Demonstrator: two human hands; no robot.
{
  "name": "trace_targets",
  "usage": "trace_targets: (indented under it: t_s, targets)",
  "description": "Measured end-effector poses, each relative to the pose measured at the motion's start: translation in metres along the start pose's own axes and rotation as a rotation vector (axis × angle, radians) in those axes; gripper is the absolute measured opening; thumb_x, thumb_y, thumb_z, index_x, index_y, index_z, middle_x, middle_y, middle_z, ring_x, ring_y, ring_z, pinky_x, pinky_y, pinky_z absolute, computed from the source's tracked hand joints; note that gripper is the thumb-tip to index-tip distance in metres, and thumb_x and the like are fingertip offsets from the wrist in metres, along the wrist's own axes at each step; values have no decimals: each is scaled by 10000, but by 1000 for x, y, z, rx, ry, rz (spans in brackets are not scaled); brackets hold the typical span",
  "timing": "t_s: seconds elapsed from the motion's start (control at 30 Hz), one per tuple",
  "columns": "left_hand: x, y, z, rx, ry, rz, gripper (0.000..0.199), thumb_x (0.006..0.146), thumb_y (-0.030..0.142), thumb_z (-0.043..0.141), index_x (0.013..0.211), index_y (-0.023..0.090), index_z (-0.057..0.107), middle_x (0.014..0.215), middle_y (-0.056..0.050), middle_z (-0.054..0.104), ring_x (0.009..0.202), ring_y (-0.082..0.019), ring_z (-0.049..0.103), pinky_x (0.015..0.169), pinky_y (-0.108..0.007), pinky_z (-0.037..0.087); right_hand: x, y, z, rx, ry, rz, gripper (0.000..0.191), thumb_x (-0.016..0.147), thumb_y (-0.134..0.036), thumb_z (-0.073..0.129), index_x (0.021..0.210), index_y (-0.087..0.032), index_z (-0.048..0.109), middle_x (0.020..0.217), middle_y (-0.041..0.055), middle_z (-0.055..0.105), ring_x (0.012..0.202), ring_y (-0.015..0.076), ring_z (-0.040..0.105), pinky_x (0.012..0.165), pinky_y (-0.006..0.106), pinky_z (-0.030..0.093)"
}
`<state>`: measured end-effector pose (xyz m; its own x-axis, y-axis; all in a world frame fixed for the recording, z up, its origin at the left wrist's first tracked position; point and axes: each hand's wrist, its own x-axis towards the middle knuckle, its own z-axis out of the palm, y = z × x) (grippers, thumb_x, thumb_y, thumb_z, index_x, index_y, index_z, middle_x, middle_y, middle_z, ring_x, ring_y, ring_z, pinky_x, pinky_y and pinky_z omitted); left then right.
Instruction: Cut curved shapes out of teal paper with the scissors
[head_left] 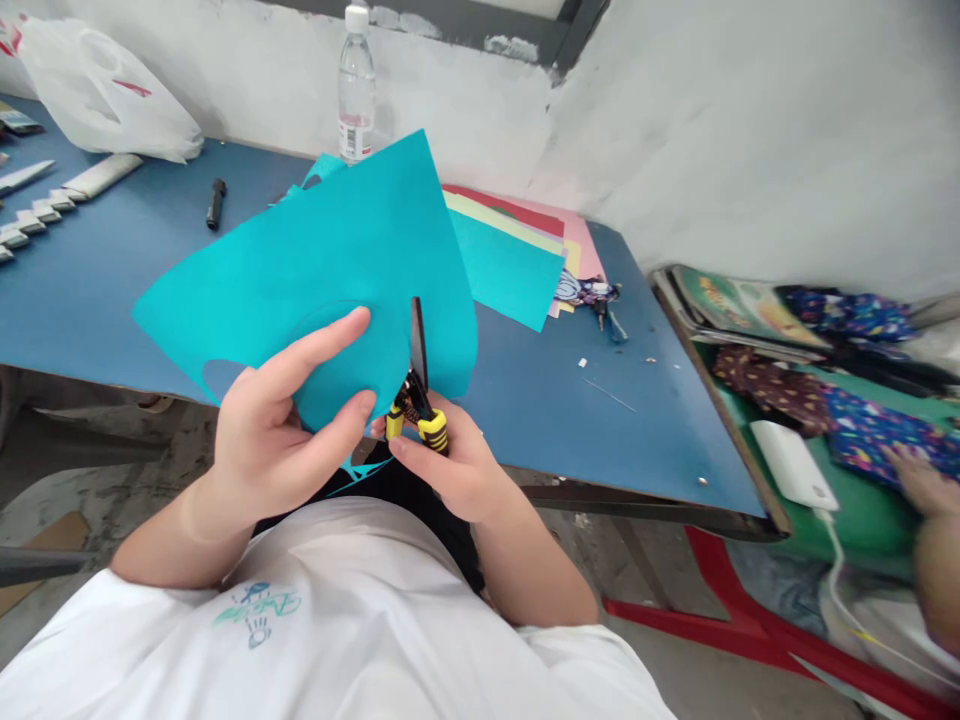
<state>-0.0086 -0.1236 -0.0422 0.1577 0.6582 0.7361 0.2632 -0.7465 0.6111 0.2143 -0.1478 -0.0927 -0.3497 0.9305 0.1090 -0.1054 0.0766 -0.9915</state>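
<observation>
My left hand (281, 430) grips a large teal sheet of paper (337, 240), with the thumb and fingers on the sheet's lower part. A faint curved line shows on the sheet near the index finger, and a rounded opening is cut at its lower left. In my right hand (454, 460) are scissors (417, 390) with yellow and black handles. Their dark blade lies over the sheet, right beside the rounded part that my left hand holds. A thin teal offcut (364, 470) hangs below the sheet, over my lap.
Coloured paper sheets (517, 265) lie on the blue table (525, 420) behind the teal sheet. A water bottle (356, 90), a black pen-like object (216, 204) and a white plastic bag (105, 90) are by the wall. At right, another person's hand (922, 475) rests near patterned cloth and a white power bank (793, 465).
</observation>
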Motion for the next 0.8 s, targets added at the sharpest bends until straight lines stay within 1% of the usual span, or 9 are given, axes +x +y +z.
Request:
trace_targets:
  t_s: [0.1, 0.13, 0.2, 0.3, 0.4, 0.5, 0.57, 0.7, 0.8]
  targets:
    - [9, -21, 11, -53, 50, 38, 547, 1020, 245, 894, 1548, 320, 777, 1434, -8, 860, 1126, -258, 872, 849, -355, 757, 12, -8, -6, 16, 25, 17, 435, 992, -627, 859, 1144, -235, 747, 1064, 79, 780, 959, 251, 716, 897, 404, 615]
    - [13, -31, 16, -65, 68, 48, 532, 1014, 276, 903, 1532, 295, 782, 1458, -27, 850, 1201, -280, 860, 908, -380, 767, 17, -9, -9, 15, 34, 18, 438, 970, -607, 881, 1151, -230, 751, 1062, 77, 781, 972, 252, 717, 904, 403, 611]
    - [19, -54, 27, -51, 185, 114, 525, 985, 351, 940, 1485, 287, 795, 1411, -49, 860, 1226, -303, 849, 954, -419, 764, 29, -8, -14, 48, 41, 29, 463, 924, -576, 919, 1176, -221, 763, 1050, 71, 785, 959, 249, 725, 914, 411, 610]
    - [21, -85, 44, 45, 231, 87, 549, 963, 594, 930, 1399, 288, 795, 1257, -64, 853, 1118, -307, 844, 867, -437, 755, 43, 3, -19, 189, 64, 50, 554, 822, -551, 982, 1208, -216, 767, 981, 55, 785, 906, 253, 743, 892, 426, 625]
    - [17, -104, 55, -26, 239, 16, 672, 923, 725, 930, 1403, 291, 748, 1132, -69, 778, 1055, -310, 827, 780, -418, 722, 48, 19, -19, 233, 132, 65, 528, 821, -528, 973, 1197, -210, 783, 992, 58, 796, 907, 251, 752, 910, 443, 656]
    - [15, -112, 57, -142, 231, -14, 753, 930, 732, 936, 1510, 347, 648, 990, -25, 676, 903, -236, 774, 695, -358, 657, 46, 31, -18, 238, 163, 26, 510, 844, -508, 957, 1228, -214, 796, 1017, 62, 817, 932, 261, 781, 933, 453, 667]
    - [16, -112, 57, -186, 252, -20, 731, 949, 723, 927, 1510, 365, 626, 913, 6, 623, 818, -187, 718, 653, -330, 607, 44, 34, -19, 224, 162, 10, 489, 869, -497, 945, 1242, -218, 798, 1033, 67, 827, 946, 270, 797, 948, 455, 662]
    - [18, -107, 58, -226, 342, 17, 500, 1002, 613, 931, 1309, 282, 714, 873, 42, 636, 699, -80, 587, 583, -287, 501, 41, 34, -20, 184, 157, 18, 497, 878, -516, 927, 1254, -222, 789, 1058, 79, 829, 964, 285, 806, 972, 473, 659]
    - [18, -103, 59, -209, 335, 99, 280, 1039, 497, 911, 1113, 253, 796, 848, 23, 659, 696, -87, 583, 581, -295, 469, 39, 33, -19, 168, 170, 11, 536, 861, -536, 928, 1271, -229, 770, 1078, 81, 821, 988, 285, 797, 1003, 485, 661]
